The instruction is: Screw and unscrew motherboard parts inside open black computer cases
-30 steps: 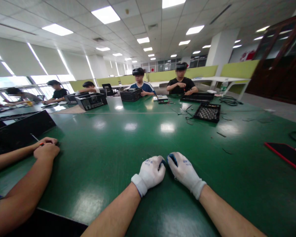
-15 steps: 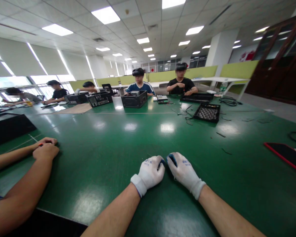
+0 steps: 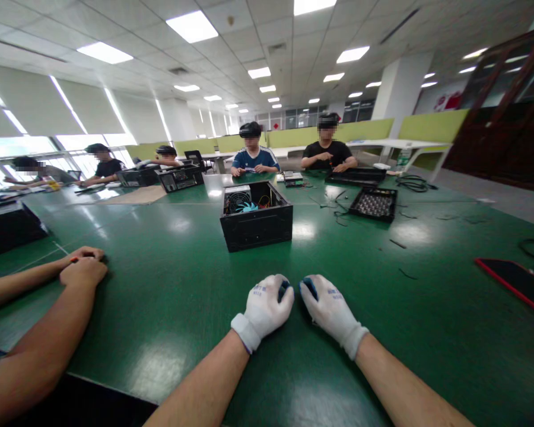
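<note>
My left hand [image 3: 269, 305], in a white glove with blue lettering, rests on the green table [image 3: 169, 302] with its fingers curled in. Beside it on the right, my right hand [image 3: 329, 308] lies in a matching glove, also loosely curled. A small gap separates the two hands. Nothing shows in either of them. Beyond them stands an open black computer case [image 3: 258, 228], touched by neither hand. Its top side shows a round fan grille, a light blue fan and some coloured wires.
At the left are another person's forearms and hands [image 3: 84, 270]; a black case [image 3: 11, 228] stands beyond. A red-edged black panel [image 3: 516, 284] lies at the right. Farther back are a black tray [image 3: 374, 203], cables [image 3: 416, 184], more cases and several seated people.
The open computer case has moved from the far side toward me. My left hand has shifted slightly left. The black case at the far left has moved left, and the blue-shirted person's hands now show.
</note>
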Motion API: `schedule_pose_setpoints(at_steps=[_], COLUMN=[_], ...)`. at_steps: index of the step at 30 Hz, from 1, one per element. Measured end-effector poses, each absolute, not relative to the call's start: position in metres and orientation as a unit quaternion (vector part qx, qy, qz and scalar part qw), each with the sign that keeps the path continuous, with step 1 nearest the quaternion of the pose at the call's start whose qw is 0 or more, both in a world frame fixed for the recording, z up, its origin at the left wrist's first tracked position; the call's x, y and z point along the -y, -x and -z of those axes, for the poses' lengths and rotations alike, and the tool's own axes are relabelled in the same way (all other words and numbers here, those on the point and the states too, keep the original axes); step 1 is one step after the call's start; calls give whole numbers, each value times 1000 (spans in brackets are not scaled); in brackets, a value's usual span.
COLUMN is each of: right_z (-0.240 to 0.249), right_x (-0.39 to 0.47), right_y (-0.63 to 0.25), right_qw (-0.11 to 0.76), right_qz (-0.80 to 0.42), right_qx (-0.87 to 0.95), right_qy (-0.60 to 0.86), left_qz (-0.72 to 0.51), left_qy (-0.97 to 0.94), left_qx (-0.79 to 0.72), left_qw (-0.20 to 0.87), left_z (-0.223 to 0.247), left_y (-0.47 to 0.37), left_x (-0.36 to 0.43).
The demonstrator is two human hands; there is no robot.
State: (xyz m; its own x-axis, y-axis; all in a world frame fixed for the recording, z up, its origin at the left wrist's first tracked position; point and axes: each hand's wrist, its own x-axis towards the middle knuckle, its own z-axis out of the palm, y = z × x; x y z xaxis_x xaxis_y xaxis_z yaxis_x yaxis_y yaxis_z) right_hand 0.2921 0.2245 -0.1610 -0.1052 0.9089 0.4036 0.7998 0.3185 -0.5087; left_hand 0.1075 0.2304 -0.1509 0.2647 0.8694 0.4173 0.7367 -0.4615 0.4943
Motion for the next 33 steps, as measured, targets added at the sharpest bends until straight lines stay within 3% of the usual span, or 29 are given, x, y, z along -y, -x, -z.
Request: schedule_pose_setpoints(at_steps=[4,10,15,20,25,33], right_z=[160,160,161,161,159,144], right_x=[-225,-226,-227,-226,-227,-235], right_y=[-292,-291,-293,-293,-296,-318], right_qw=[338,338,342,360,400,493], right_qz=[-98,-108,-107,-106,-101,-74], right_qx=[726,719,722,712,683,610], right_qy=[591,598,592,593,602,616], left_qz=[-359,-330,-187,-142,-126,-173], left_qy=[-754,-705,-729,-743,-763,-794], left_qx=[-548,-624,-655,-650,-629,-573], left_qw=[41,-70,-69,-63,-76,-105], left_z=[133,70,41,26,16,28], left_y=[-97,-73,-58,-52,-45,-22], left_x=[-253,-319,-368,-385,-356,-230])
